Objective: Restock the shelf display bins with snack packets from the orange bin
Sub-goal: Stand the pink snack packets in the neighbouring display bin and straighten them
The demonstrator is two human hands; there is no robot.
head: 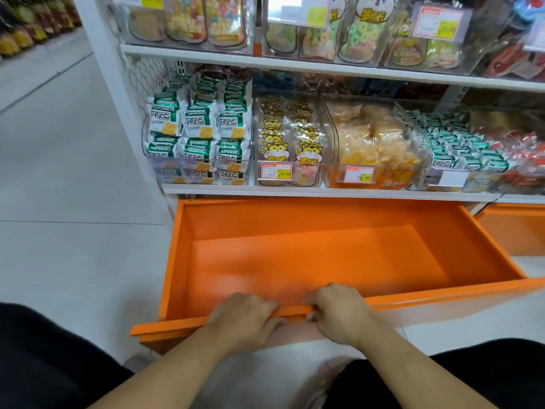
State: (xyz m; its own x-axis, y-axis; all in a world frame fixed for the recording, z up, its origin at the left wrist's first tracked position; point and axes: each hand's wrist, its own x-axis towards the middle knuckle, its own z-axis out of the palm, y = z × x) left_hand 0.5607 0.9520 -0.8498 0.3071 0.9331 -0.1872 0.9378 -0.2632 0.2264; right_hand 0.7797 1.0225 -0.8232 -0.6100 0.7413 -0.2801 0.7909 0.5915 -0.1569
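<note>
The orange bin (206, 219) is a wide drawer pulled out from under the lowest shelf, and its inside holds no packets. My left hand (244, 317) and my right hand (339, 311) both grip its front rim side by side, fingers curled over the edge. Above it, clear display bins stand in a row: green-and-white snack packets (197, 128) at the left, yellow cat-print packets (289, 134), orange-yellow packets (377, 140), and more green-and-white packets (457, 146) to the right.
A second orange drawer (513, 228) sits shut at the right. An upper shelf (324, 66) carries bins of gummy rings. White tiled floor stretches to the left, with another aisle far off. My dark-clothed knees flank the drawer's front.
</note>
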